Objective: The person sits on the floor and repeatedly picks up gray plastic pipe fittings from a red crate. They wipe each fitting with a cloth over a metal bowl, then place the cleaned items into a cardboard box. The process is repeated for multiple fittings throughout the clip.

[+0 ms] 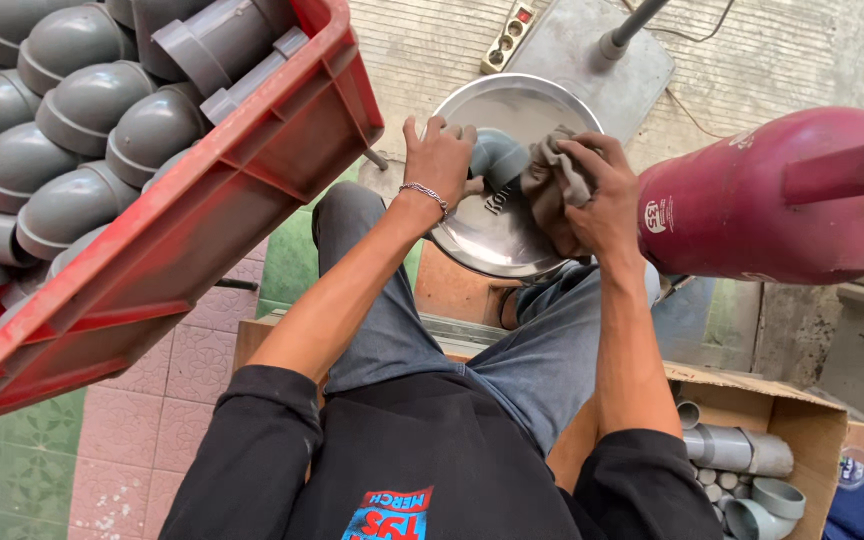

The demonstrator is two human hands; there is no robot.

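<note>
Wiping grey pipe elbow with rag over steel basin at knees. Left hand grip closed round elbow; right hand grip bunched on rag. Best: rotate elbow steadily, press rag into socket rim, keep over basin.

— What is carrying everything here?
— A tiled floor, pink and green, is lying below the grip.
— What is sitting on it?
— A cardboard box of grey pipe fittings right of the grip, and a power strip beyond it.
</note>
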